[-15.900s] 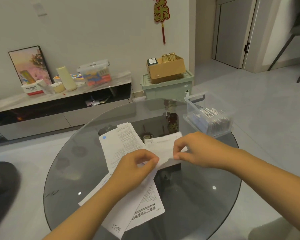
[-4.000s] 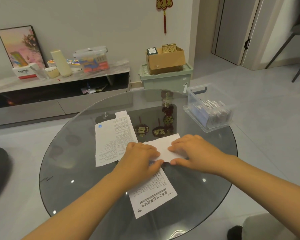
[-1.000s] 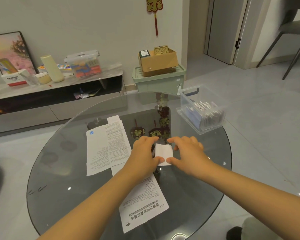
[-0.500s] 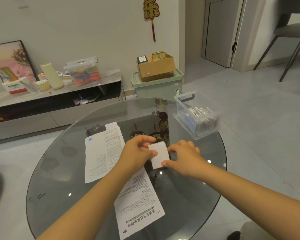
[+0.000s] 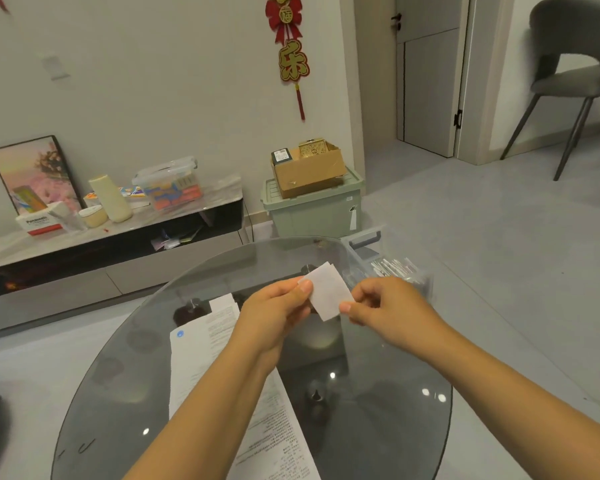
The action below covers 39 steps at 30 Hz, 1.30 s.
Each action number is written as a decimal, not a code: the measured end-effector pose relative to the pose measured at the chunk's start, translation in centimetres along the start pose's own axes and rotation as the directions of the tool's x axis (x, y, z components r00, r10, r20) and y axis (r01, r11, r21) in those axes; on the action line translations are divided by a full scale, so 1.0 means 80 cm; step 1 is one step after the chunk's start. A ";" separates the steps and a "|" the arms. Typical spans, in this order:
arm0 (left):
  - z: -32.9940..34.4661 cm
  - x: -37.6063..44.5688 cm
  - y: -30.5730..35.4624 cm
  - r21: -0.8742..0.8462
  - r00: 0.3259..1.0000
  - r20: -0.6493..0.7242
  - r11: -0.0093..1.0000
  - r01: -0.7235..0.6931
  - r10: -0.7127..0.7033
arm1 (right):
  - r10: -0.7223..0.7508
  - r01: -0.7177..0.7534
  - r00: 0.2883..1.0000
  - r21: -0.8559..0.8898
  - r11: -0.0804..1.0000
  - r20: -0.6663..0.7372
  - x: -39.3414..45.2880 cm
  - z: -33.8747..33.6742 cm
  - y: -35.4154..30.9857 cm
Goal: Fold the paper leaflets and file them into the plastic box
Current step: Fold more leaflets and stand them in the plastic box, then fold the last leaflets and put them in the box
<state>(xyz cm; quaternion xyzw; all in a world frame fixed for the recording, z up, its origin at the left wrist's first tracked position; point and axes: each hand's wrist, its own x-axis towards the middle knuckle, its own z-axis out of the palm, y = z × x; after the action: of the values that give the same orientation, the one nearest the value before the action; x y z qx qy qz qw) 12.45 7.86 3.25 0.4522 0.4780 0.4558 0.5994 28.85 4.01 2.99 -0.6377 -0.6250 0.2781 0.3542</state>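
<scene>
A small white folded leaflet [image 5: 327, 292] is held up in the air above the round glass table [image 5: 125, 372]. My left hand [image 5: 274, 315] pinches its left edge with the thumb on top. My right hand [image 5: 383, 304] pinches its lower right corner. Behind my right hand, at the table's far right, stands the clear plastic box [image 5: 364, 242] with several folded leaflets [image 5: 394, 266] standing in it; my hand hides part of it. Two unfolded printed leaflets lie flat on the glass, one [image 5: 196, 348] left of my left forearm and one [image 5: 278, 441] under it.
Beyond the table, a green storage bin [image 5: 312, 209] carries a cardboard box [image 5: 309, 171]. A low TV cabinet [image 5: 111, 237] with clutter runs along the left wall. A grey chair [image 5: 572, 74] stands far right on open floor.
Both hands have lifted the folded leaflet off the glass and moved it up and to the right, toward the plastic box. The camera has tilted upward.
</scene>
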 end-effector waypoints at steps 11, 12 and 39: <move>0.080 0.063 0.020 0.255 0.973 0.128 0.942 -0.218 0.191 | 0.007 -0.032 0.922 -0.057 0.998 -0.386 0.042 -0.061 0.025; 0.087 0.068 0.017 0.371 0.949 0.179 0.876 -0.308 0.259 | -0.003 -0.054 0.896 -0.116 0.992 -0.444 0.045 -0.068 0.029; 0.133 0.137 -0.035 0.537 0.526 0.842 -0.095 -0.838 0.123 | 0.016 -0.251 0.891 -0.462 0.851 -0.454 0.073 -0.077 0.082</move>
<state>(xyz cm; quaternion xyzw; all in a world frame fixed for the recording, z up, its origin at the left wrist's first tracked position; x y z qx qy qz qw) 24.68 16.93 0.15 0.9693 0.2269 0.0858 0.0388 38.08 9.37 1.89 -0.7966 -0.5340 -0.0215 0.2826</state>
